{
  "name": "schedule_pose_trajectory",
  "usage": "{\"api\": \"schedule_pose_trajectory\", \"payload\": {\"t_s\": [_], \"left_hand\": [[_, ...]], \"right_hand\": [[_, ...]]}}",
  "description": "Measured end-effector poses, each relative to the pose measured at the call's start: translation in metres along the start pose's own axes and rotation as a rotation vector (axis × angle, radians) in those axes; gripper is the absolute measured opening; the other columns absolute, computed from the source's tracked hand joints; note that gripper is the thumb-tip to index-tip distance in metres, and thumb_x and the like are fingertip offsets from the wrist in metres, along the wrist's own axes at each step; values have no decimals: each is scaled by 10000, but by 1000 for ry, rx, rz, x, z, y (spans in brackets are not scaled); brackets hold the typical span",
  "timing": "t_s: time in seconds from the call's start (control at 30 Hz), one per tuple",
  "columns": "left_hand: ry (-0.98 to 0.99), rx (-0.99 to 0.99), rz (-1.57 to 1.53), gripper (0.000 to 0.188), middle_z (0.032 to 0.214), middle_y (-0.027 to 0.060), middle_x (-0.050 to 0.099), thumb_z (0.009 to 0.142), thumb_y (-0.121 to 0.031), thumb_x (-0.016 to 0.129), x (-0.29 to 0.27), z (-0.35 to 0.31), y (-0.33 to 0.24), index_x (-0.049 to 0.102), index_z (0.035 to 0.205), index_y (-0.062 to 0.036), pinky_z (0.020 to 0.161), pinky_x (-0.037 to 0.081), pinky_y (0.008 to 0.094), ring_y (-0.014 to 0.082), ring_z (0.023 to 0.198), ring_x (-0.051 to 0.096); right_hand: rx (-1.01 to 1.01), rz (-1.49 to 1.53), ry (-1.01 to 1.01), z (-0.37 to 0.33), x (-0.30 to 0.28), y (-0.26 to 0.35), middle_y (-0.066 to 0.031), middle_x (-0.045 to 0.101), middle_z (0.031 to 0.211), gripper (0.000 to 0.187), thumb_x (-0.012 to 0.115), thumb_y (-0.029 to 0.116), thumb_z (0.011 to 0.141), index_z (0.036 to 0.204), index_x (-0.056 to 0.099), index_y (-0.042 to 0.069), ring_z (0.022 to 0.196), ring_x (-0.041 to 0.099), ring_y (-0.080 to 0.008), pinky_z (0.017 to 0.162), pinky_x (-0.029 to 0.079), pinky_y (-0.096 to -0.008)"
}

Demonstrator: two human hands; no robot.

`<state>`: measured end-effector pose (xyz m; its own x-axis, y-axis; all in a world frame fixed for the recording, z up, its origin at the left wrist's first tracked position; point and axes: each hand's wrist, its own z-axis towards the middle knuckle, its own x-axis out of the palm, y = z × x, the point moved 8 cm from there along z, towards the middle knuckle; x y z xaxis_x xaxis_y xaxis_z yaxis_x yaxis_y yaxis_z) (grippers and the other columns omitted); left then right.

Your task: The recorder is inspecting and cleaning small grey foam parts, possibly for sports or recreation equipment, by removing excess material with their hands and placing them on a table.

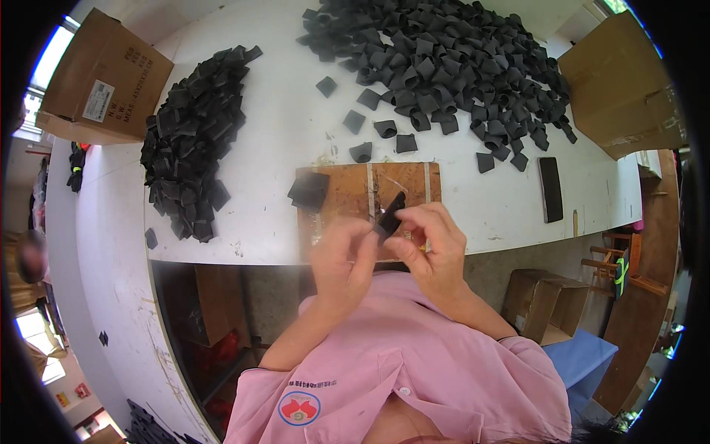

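Note:
Between my two hands, over a brown wooden board [336, 181], is a small black fabric piece [390, 215], tilted upward. My left hand [345, 254] pinches its lower left end with thumb and fingertips. On the other side my right hand [433, 240] has its thumb and forefinger closed on the piece's right edge. A short stack of flat black pieces [309, 191] lies on the board's left part, beyond my left hand. Pale strips cross the board. My fingers hide part of the held piece.
A big heap of black tube-like pieces [451, 66] spreads over the far right of the white table [274, 111]. Flat black pieces [196, 140] are piled at the left. Cardboard boxes [103, 81] stand at both far corners. A dark phone [550, 189] lies at the right.

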<state>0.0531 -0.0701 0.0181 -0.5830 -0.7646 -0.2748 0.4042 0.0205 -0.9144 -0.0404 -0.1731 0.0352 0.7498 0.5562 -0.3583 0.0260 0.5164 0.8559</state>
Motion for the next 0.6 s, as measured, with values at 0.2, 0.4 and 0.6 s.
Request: {"api": "schedule_pose_trajectory", "payload": {"t_s": [0.2,0.4,0.6], "left_hand": [[-65,178,268,175,740,118,549,719,40,579,2,-8,-15,536,879,-14,478,436,295,231,560,548],[-285,-356,-133,163,737,28,567,752,6,585,-15,-10,21,537,906,-12,464,419,229,94,552,518],[97,-607,-1214,193,750,82,567,771,76,514,9,-7,19,498,957,27,381,313,164,37,402,377]], "right_hand": [[-178,-37,47,-1,19,14,-97,514,798,172,625,18,697,858,572,-7,654,544,-217,485,445,-280],[-265,-332,-2,-5,31,7,-80,489,734,160,590,-21,639,797,566,-8,650,522,-198,508,443,-273],[539,723,290,-4,43,-33,-1,505,653,53,596,49,763,741,596,1,560,446,-87,487,350,-204]]}}
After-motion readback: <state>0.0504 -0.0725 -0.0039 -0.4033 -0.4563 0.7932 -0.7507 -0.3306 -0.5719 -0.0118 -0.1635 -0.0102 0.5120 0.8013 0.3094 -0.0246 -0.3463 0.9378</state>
